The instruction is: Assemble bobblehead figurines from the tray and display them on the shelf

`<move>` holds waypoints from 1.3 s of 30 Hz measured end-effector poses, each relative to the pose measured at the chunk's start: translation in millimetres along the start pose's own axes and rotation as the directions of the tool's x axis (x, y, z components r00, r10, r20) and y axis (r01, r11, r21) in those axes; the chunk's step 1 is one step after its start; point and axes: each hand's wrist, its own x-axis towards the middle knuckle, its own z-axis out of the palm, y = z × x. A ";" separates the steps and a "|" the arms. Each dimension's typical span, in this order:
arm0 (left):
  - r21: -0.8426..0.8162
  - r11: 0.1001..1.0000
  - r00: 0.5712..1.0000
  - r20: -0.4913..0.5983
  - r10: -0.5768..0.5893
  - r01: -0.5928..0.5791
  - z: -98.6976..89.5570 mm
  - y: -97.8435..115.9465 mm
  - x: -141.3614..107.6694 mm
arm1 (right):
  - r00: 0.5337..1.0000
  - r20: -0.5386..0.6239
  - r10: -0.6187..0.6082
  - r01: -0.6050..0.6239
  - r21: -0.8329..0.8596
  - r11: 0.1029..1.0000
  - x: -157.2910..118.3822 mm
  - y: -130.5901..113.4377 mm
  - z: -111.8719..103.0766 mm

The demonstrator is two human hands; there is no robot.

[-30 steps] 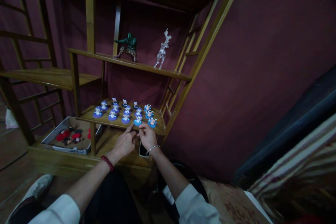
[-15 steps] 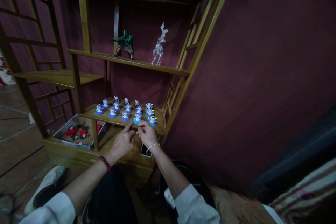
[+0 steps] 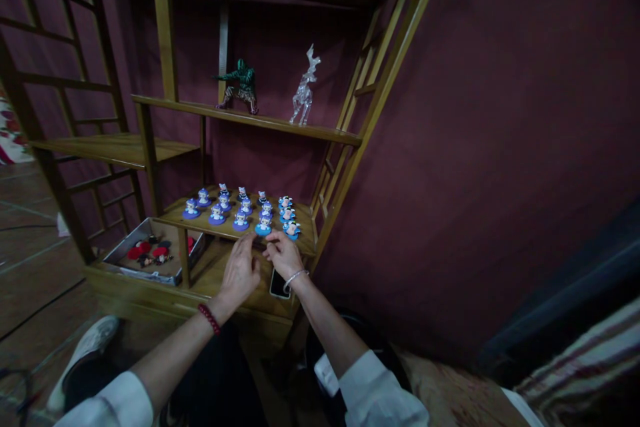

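Observation:
Several small figurines stand in rows on a low wooden shelf (image 3: pixel 173 215). Most are white and purple on purple bases, such as the front one (image 3: pixel 241 220); a front figurine (image 3: pixel 263 224) has a light blue base. More blue-based ones (image 3: pixel 291 230) line the right end, and darker ones (image 3: pixel 223 190) form the back row. My left hand (image 3: pixel 242 271), with a red bead bracelet, is at the shelf's front edge, fingers extended and holding nothing visible. Beside it my right hand (image 3: pixel 283 255), with a silver bracelet, is near the blue-based figurine, fingers bent; its fingertips' contents are too small to tell.
An open box (image 3: pixel 177 278) at the lower left holds red and black pieces. A phone (image 3: pixel 279 284) lies on the bottom board under my right hand. Above stand a green figure (image 3: pixel 242 83) and a clear deer (image 3: pixel 304 90) on the upper shelf (image 3: pixel 200 109).
My hands have moved slightly apart. The left fingers, which were pointing beside the right hand's fingertips, are now straighter and further from them. The figurines keep their arrangement.

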 end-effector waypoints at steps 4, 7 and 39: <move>-0.026 1.000 1.000 0.004 0.016 -0.016 10.8 -2.0 -2.9 | 1.000 0.003 0.013 -0.013 0.029 0.999 -1.4 -3.4 0.1; -0.020 1.000 1.000 -0.007 0.004 -0.005 15.1 -2.0 -3.4 | 1.000 0.014 0.017 -0.017 0.049 0.999 -0.3 -3.2 0.1; 0.006 0.996 0.992 0.094 0.090 -0.091 15.0 18.8 -12.8 | 0.985 -0.092 -0.145 0.133 -0.130 0.983 -29.3 10.8 -32.6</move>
